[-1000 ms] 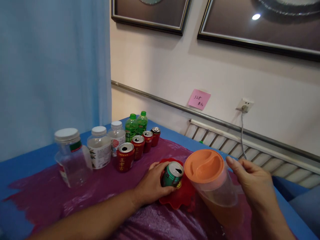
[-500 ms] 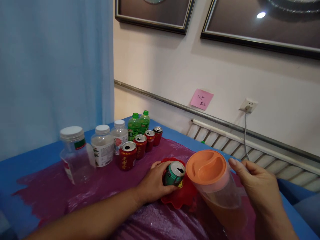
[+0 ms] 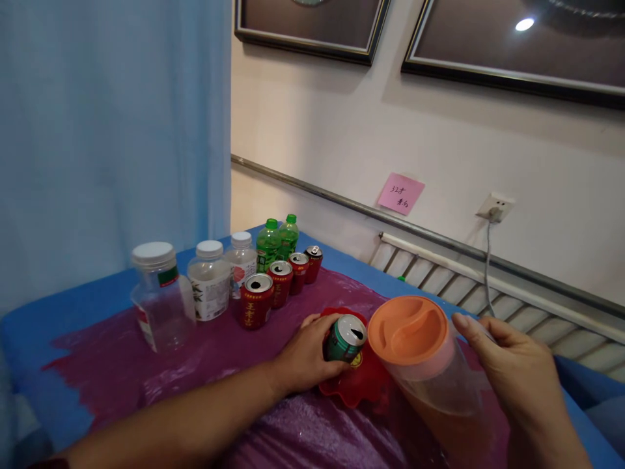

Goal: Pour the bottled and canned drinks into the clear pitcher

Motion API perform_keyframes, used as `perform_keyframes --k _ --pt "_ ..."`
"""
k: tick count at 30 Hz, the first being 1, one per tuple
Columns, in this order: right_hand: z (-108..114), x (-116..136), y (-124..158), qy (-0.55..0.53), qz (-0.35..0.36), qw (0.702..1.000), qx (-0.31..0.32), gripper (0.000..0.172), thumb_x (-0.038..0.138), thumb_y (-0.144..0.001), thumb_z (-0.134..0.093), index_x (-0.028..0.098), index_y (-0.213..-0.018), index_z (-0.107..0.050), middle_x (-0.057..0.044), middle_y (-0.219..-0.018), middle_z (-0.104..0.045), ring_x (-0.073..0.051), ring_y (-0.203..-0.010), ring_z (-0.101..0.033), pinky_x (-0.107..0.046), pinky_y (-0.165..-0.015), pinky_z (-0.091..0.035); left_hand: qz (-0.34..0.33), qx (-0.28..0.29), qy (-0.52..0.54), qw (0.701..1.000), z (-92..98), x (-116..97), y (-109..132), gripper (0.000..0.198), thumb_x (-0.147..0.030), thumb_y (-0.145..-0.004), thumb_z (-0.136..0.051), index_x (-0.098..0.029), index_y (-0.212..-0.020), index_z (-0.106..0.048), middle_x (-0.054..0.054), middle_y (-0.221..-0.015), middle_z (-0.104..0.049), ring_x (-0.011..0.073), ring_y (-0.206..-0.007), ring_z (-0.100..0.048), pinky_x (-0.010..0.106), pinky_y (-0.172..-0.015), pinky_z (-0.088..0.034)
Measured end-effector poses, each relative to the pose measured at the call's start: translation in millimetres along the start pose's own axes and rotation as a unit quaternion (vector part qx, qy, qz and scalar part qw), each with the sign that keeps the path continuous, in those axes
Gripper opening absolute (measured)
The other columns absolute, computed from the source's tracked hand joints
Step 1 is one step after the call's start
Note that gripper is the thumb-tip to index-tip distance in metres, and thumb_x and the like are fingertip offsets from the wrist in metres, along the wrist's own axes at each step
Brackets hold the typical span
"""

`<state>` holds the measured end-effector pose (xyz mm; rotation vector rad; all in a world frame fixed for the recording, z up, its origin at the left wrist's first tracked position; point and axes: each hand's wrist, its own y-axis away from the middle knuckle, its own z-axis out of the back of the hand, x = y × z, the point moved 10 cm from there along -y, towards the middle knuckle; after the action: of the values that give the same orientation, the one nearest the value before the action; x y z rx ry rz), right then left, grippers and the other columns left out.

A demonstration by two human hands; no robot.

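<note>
My left hand (image 3: pixel 305 357) is wrapped around an opened green can (image 3: pixel 344 339) that is tilted over a red flower-shaped dish (image 3: pixel 359 385). My right hand (image 3: pixel 512 371) grips a clear pitcher (image 3: pixel 439 384) with an orange lid (image 3: pixel 407 329). The pitcher holds an orange-brown liquid and leans toward the can, its lid close beside the can's top. Both stand over a purple shiny cloth (image 3: pixel 205 365) on a blue table (image 3: pixel 43 326).
Behind the dish stand several opened red cans (image 3: pixel 256 307), two green bottles (image 3: pixel 273 242) and three clear white-capped jars (image 3: pixel 161 296) in a row. A blue curtain (image 3: pixel 107 130) hangs on the left. A wall with a pink note (image 3: pixel 400 193), a socket (image 3: pixel 493 208) and a radiator lies beyond.
The view has drifted slightly left, so everything sits a little further right in the picture. Both hands keep their hold; the pitcher and can stay close together.
</note>
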<state>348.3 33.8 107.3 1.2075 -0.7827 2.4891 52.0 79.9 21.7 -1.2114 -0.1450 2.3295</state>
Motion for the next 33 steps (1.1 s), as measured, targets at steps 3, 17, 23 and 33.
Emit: perform_keyframes --k 3,17,23,33 --pt "1.0 -2.3 0.3 0.001 -0.015 1.0 -0.005 0.058 0.072 -0.065 -0.071 0.021 -0.053 -0.045 0.005 -0.05 -0.033 -0.011 -0.05 -0.032 -0.023 -0.043 -0.025 0.0 0.004 0.005 1.0 -1.5 0.7 0.1 0.065 -0.034 -0.065 -0.085 -0.029 -0.125 -0.06 0.001 -0.124 -0.07 0.0278 -0.114 -0.061 0.043 -0.112 -0.034" --pt "-0.1 10.2 8.5 0.021 -0.006 1.0 -0.003 0.054 0.067 -0.068 -0.067 0.021 -0.052 -0.042 0.005 -0.055 -0.031 -0.011 -0.054 -0.031 -0.024 -0.047 -0.025 0.007 0.017 0.003 1.0 -6.3 4.1 0.6 0.066 -0.032 -0.064 -0.086 -0.028 -0.124 -0.06 0.001 -0.124 -0.07 0.0284 -0.115 -0.06 0.048 -0.117 -0.027" --pt "-0.1 7.7 8.5 0.018 -0.006 1.0 0.0 0.054 0.068 -0.069 -0.068 0.021 -0.054 -0.045 0.005 -0.055 -0.032 -0.012 -0.055 -0.032 -0.024 -0.047 -0.026 0.007 0.022 -0.008 1.0 -7.2 2.9 1.2 0.067 -0.032 -0.065 -0.085 -0.027 -0.127 -0.059 0.001 -0.124 -0.07 0.0286 -0.114 -0.061 0.048 -0.116 -0.028" --pt "-0.1 5.6 9.3 0.03 -0.006 1.0 0.0 0.055 0.069 -0.068 -0.068 0.021 -0.054 -0.046 0.005 -0.056 -0.032 -0.012 -0.055 -0.032 -0.024 -0.047 -0.025 0.007 0.027 -0.008 1.0 -8.8 4.5 0.9 0.067 -0.032 -0.065 -0.084 -0.028 -0.127 -0.059 0.001 -0.126 -0.069 0.0287 -0.117 -0.06 0.049 -0.117 -0.028"
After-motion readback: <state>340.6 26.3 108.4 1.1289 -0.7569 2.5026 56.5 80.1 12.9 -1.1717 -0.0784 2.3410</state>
